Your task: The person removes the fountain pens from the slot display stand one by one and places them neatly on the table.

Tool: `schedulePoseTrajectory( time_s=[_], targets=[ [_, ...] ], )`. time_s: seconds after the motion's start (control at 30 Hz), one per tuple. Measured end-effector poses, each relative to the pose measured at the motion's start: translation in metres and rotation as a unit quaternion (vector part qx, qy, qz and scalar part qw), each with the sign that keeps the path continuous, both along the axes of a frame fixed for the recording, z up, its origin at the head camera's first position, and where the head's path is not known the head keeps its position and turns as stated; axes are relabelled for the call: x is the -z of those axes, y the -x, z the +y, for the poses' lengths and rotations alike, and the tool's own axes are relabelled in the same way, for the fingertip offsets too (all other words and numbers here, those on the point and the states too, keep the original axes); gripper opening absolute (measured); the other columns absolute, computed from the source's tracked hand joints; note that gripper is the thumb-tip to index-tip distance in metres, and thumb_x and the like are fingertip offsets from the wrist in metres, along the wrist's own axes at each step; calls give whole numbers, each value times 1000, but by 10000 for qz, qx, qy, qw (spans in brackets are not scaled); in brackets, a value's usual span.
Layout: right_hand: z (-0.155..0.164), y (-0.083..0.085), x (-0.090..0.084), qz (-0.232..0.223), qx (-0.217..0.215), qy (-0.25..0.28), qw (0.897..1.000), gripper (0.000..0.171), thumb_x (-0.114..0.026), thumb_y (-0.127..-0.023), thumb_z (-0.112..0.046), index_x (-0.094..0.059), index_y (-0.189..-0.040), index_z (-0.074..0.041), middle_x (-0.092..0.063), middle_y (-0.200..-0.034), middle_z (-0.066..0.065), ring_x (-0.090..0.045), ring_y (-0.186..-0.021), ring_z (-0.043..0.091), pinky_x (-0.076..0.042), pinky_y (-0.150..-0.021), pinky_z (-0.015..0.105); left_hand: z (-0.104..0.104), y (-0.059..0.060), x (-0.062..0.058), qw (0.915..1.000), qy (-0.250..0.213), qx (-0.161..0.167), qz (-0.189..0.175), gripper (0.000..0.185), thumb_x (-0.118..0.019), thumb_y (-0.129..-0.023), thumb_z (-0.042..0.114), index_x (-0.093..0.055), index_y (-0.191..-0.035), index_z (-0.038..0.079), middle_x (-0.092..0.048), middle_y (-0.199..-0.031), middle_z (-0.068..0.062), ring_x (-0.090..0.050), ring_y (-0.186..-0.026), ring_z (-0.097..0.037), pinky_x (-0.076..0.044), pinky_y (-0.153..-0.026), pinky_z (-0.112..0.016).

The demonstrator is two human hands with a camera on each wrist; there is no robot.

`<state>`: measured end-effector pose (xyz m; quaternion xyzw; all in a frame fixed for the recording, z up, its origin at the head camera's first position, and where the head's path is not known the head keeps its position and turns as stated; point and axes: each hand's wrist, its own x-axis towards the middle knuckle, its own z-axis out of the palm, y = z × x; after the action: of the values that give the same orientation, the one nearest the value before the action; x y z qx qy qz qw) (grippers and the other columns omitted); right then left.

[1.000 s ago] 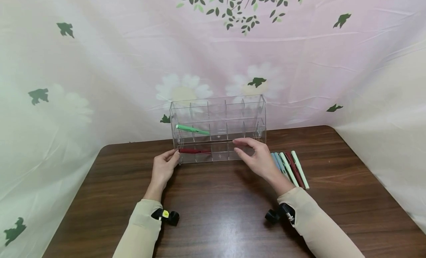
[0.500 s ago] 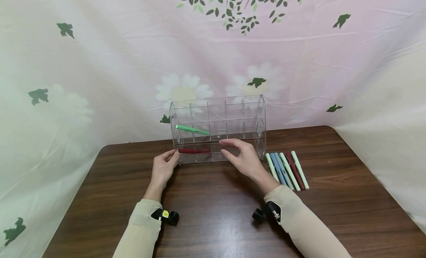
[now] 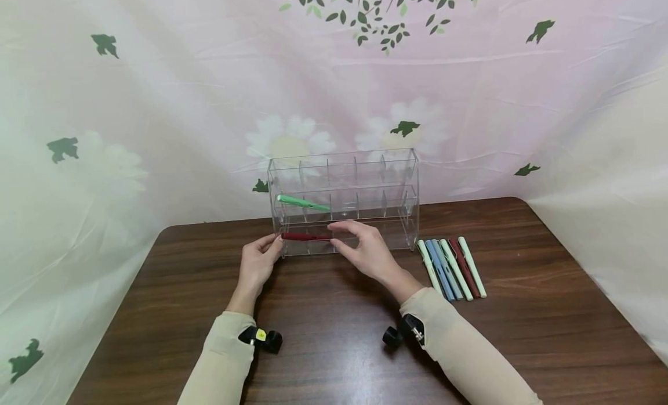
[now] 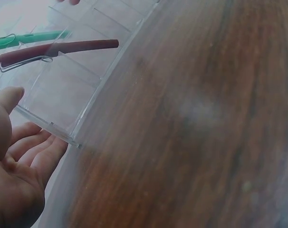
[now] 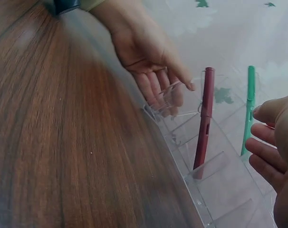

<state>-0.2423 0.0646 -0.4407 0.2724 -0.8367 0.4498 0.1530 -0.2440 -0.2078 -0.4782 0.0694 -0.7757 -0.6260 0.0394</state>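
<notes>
Gripping clear acrylic organizer (image 3: 373, 206) by its left end with left hand (image 3: 258, 263). Holding right hand (image 3: 369, 253) with thumb and fingers spread, near right tip of dark red pen (image 3: 302, 237) lying across organizer's lowest tier. With green pen (image 3: 301, 202) one tier up, row of pens (image 3: 456, 268) on wood-grain table (image 3: 313, 312) at right.

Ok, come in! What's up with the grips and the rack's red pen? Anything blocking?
Left grip holding the rack. Right grip holding nothing. Red pen in rack, below green pen. No blockage seen.
</notes>
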Motion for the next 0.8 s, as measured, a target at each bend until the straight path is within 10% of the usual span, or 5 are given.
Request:
schedulePoseTrajectory(
  time_s=[0.4, 0.6, 0.8],
  targets=[
    [-19, 10, -3, 104, -240, -266, 9993, 32, -80, -98, -13, -77, -129, -6, -79, -129, 11, -74, -124, 30, -61, -105, 48, 0, 0, 0, 10000, 75, 25, 52, 48, -62, -111, 19, -58, -150, -9, -67, -142, -30, -69, -130, -40, -63, -95, -23],
    [-32, 14, -1, -240, -350, -371, 9984, 33, -80, -100, -13, -76, -132, -6, -79, -128, 13, -68, -78, 24, -55, -67, 27, -1, 0, 0, 10000, 4, 17, 40, 48, -62, -111, 18, -57, -150, -9, -67, -143, -30, -69, -131, -40, -63, -95, -22],
    [-46, 15, -2, -453, -308, -669, 9963, 37, -80, -99, -14, -75, -135, -6, -77, -133, 13, -75, -119, 27, -64, -98, 42, 0, 0, 0, 10000, 8, -12, 32, 49, -64, -110, 20, -58, -149, -9, -68, -141, -30, -70, -129, -40, -64, -95, -26]
  ],
)
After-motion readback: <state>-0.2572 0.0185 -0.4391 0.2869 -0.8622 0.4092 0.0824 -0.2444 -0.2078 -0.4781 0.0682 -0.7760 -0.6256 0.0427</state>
